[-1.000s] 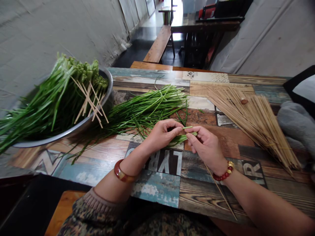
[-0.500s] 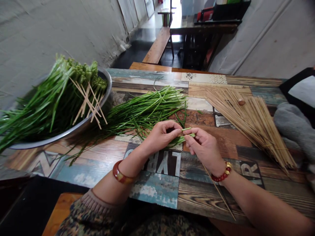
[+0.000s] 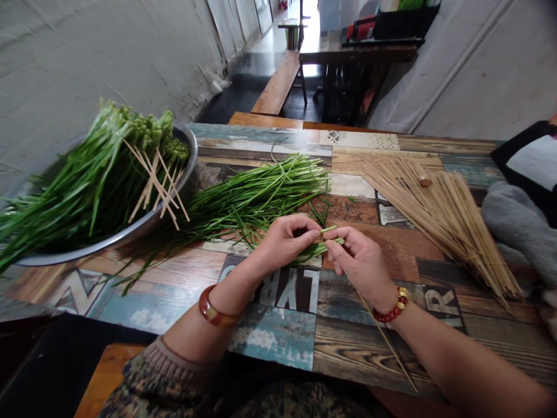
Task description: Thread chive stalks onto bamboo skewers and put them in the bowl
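Observation:
My left hand (image 3: 289,241) is closed, thumb and forefinger pinching the pale stem ends of a few green chives (image 3: 329,229). Meeting it at the fingertips, my right hand (image 3: 364,261) is closed on a thin bamboo skewer (image 3: 393,347), whose long end slants down past my wrist towards the table edge. The skewer's tip is hidden among the fingers and stems. More chive stems pass under my right fingertips. Just beyond both hands lies a loose pile of chives (image 3: 270,188), stem ends to the right.
A metal basin (image 3: 130,237) at the left holds bundled chives (image 3: 100,168) with several skewers (image 3: 152,180) sticking out. Many bamboo skewers (image 3: 456,220) lie fanned at the right, a small brown piece (image 3: 425,181) on them. Grey cloth (image 3: 516,217) sits beside them on the patterned table (image 3: 278,342).
The view has shifted very slightly. Both hands keep the same hold on the chives and skewer, with no clear movement.

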The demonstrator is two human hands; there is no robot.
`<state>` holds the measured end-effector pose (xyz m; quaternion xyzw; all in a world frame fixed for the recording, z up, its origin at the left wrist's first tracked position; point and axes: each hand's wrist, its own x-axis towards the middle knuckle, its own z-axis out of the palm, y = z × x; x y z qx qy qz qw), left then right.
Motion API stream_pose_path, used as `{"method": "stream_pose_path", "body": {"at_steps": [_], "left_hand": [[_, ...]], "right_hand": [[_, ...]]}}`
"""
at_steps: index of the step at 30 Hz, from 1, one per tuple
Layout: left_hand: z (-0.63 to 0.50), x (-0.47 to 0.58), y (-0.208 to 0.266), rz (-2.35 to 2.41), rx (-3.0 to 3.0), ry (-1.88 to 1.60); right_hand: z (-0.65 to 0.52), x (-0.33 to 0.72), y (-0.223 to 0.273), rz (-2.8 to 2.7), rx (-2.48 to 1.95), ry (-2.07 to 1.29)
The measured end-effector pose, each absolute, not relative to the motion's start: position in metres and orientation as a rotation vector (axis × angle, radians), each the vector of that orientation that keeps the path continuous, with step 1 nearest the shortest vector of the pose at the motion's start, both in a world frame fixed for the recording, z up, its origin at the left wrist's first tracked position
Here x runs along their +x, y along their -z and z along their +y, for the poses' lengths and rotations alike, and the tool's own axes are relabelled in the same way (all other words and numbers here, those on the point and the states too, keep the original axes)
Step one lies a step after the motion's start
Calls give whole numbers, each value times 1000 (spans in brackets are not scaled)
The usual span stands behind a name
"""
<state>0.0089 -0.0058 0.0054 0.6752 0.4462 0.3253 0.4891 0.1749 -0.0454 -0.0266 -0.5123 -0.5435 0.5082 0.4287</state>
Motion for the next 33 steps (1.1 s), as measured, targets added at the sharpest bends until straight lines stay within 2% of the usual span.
{"method": "stream_pose_path", "body": {"at_steps": [33], "left_hand": [[-7, 10, -4, 1083, 1725, -799]], "right_hand": [[-50, 173, 29, -1414, -1255, -1151]]}}
